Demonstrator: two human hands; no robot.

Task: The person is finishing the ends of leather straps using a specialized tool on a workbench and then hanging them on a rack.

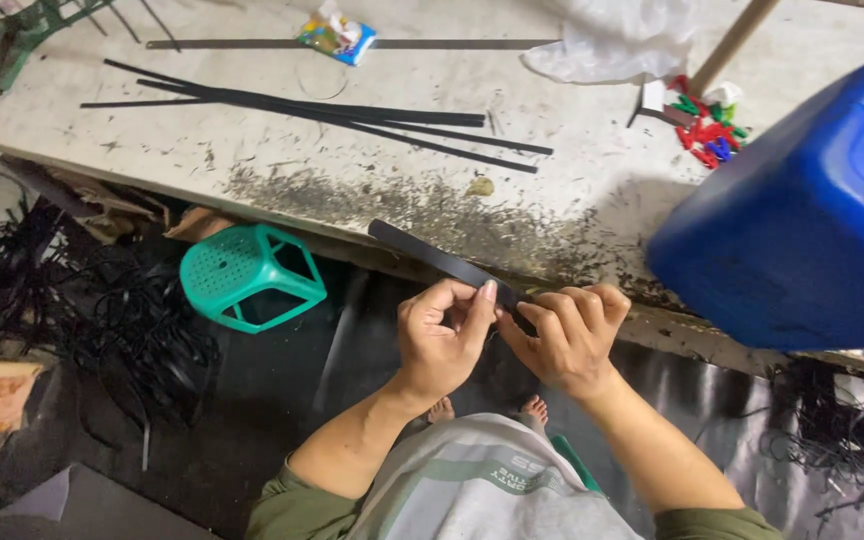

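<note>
Both hands pinch a flat black strip (447, 262) at its near end, left hand (442, 340) and right hand (567, 335) clamped together there. Its long axis points toward ten o'clock, over the tabletop (252, 140) edge, above the green stool (252, 275).

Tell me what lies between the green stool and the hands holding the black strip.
In the head view, only dark plastic sheeting on the floor lies between the green stool and the left hand; the black strip passes just above.

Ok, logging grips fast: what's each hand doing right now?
Left hand: closed, pinching the black strip.
Right hand: closed on the same strip's near end.
</note>
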